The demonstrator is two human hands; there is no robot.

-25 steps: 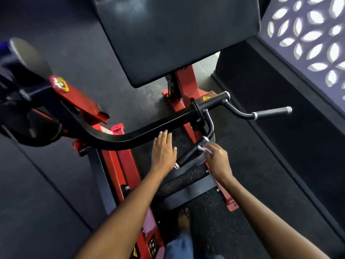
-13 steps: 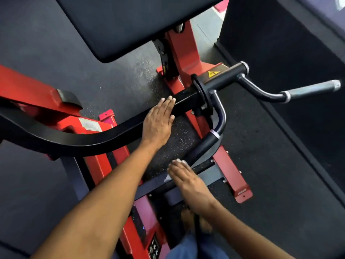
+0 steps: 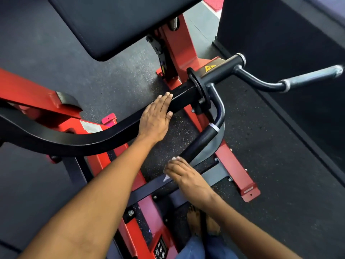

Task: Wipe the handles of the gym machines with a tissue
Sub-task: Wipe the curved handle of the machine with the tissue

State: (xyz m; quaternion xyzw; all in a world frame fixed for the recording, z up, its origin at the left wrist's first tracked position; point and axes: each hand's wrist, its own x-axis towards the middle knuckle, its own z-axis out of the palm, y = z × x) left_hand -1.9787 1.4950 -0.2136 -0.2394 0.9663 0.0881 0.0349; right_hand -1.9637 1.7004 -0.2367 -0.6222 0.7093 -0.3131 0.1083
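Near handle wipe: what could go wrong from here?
1. The tissue shows only as small scraps under the right hand at the low end of the black handle; it may slip off the end.
2. The left hand lies flat on the lever arm; the arm may swing.
3. The far handle could be skipped.

The left hand [image 3: 155, 118] lies flat on the black bar [image 3: 104, 134]. The right hand [image 3: 186, 174] grips the handle's [image 3: 200, 141] lower end with a white tissue [image 3: 166, 178] under its fingers [image 3: 174, 166].
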